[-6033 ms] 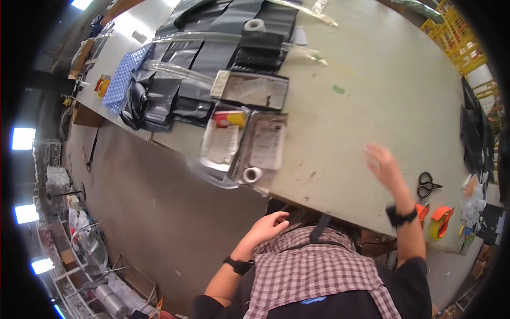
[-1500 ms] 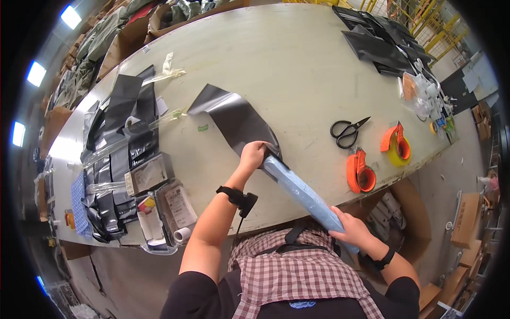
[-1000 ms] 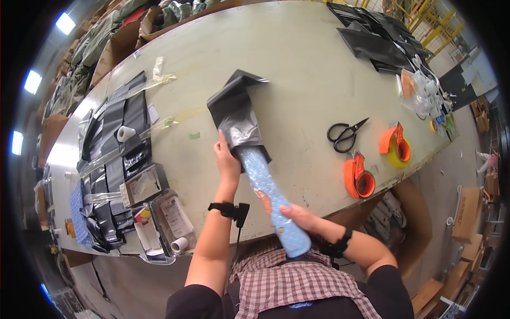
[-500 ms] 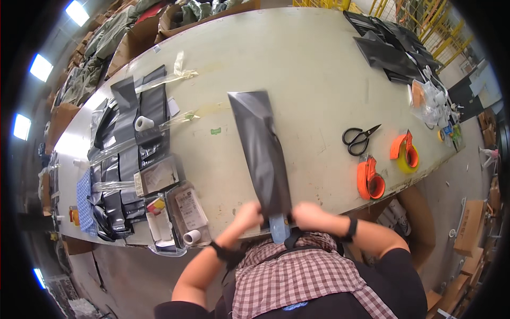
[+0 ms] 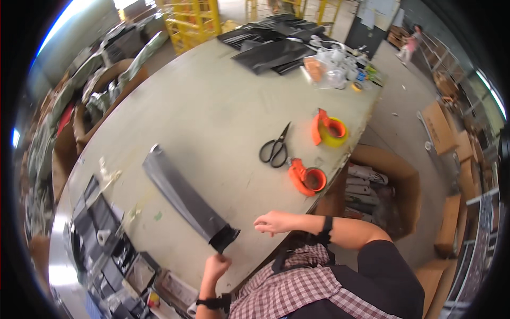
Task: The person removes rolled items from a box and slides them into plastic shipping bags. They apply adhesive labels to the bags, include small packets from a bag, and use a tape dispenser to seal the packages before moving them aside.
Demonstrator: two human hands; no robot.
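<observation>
Black pouch (image 5: 183,194) | left hand (image 5: 217,266): pinching its near end | right hand (image 5: 273,221): released, fingers loosely curled, apart

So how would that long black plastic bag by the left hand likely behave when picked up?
The long black bag probably stays fairly stiff along its middle, which looks filled out and straight. Its crumpled near end is likely floppy. The smooth, shiny surface may slip in a loose grip.

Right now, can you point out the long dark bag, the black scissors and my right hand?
Long dark bag (image 5: 185,195), head view: middle of its length.
Black scissors (image 5: 279,142), head view: where blades and handles meet.
Right hand (image 5: 275,222), head view: middle of the hand.
</observation>
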